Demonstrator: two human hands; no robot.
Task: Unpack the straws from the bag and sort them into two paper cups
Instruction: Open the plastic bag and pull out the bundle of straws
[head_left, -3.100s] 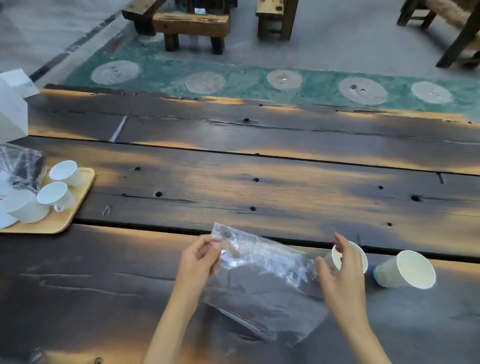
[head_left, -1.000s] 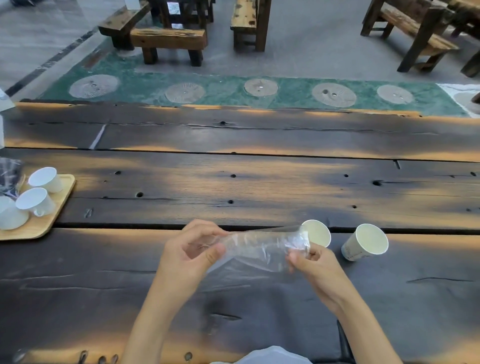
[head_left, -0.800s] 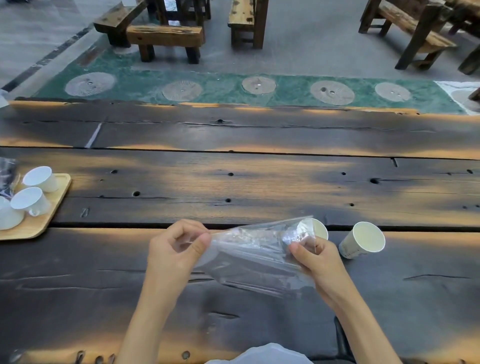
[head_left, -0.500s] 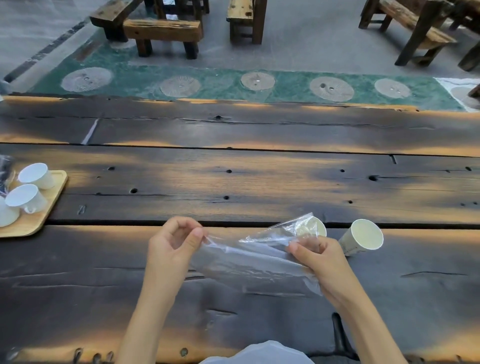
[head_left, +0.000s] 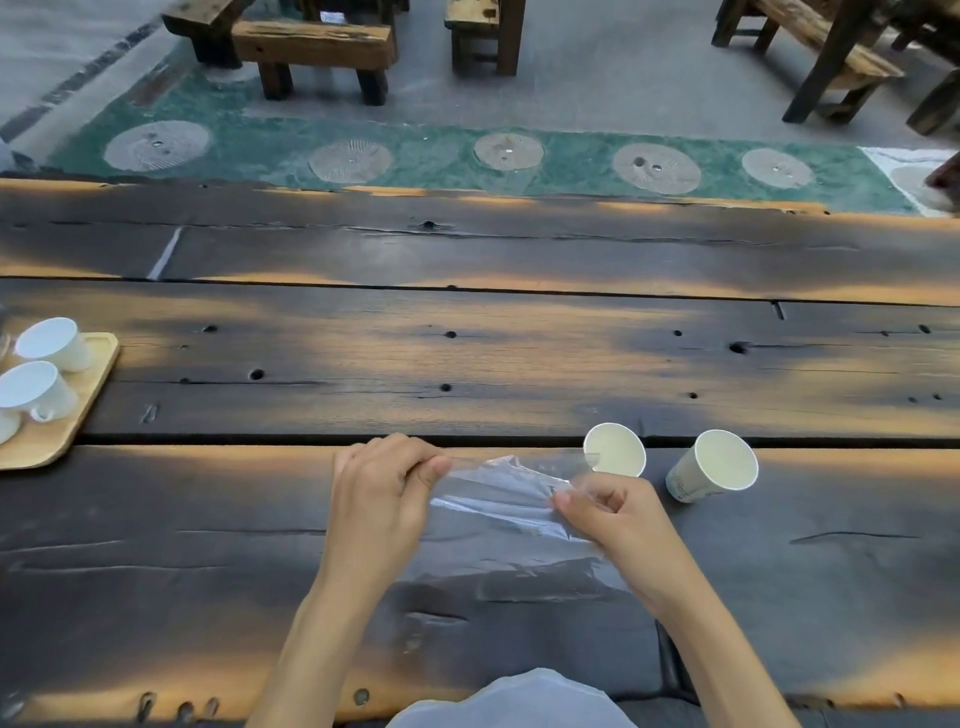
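Dark plank table (head_left: 519, 353): both hands, left (head_left: 382, 486) and right (head_left: 615, 512), pinch a clear bag (head_left: 498, 499) at lower centre; a sharp tug could topple the two nearby cups (head_left: 614, 449).

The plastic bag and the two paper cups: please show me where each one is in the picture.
plastic bag (head_left: 498, 499), head view, on the clear film between both hands.
left paper cup (head_left: 615, 451), head view, on its inside.
right paper cup (head_left: 726, 459), head view, on its inside.
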